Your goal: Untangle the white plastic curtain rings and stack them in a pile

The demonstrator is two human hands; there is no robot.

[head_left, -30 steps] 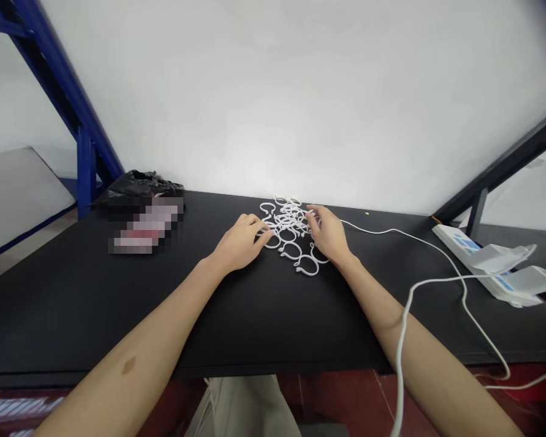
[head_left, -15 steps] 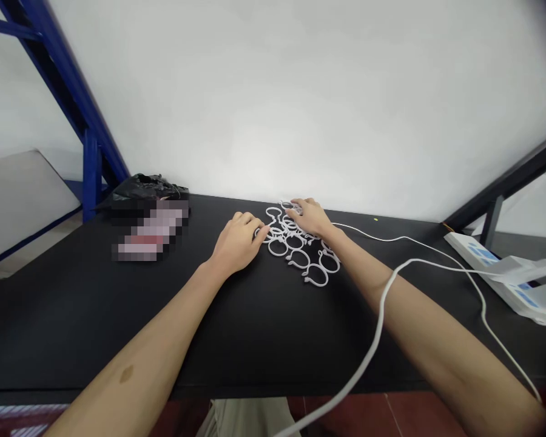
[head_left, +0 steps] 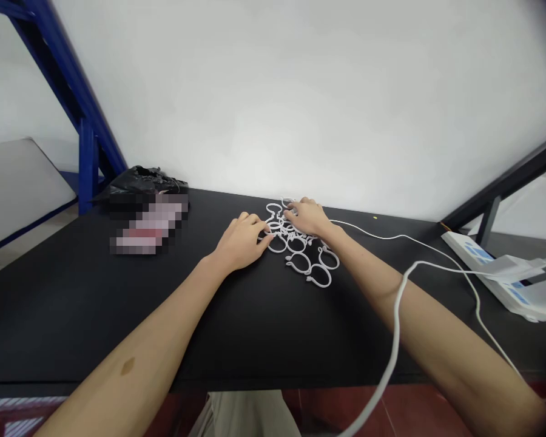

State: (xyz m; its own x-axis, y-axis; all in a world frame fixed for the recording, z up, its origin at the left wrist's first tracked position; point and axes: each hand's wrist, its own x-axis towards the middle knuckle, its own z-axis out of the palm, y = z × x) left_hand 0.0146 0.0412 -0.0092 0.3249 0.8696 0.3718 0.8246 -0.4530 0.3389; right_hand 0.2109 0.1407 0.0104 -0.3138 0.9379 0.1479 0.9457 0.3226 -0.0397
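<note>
Right hand (head_left: 307,217) has shifted across white rings (head_left: 287,230), its grip and left hand's (head_left: 241,244) unclear, bag (head_left: 139,179) contents hidden.

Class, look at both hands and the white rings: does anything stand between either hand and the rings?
Nothing visible does. The left hand is at the left edge of the rings, the right hand over their far side. The near cable crosses the view of the right forearm, well away from the rings.

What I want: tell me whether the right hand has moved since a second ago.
Yes. Judged against the blue post, the right hand has shifted to the left, closer to the post, and now reaches further over the white rings.
</note>
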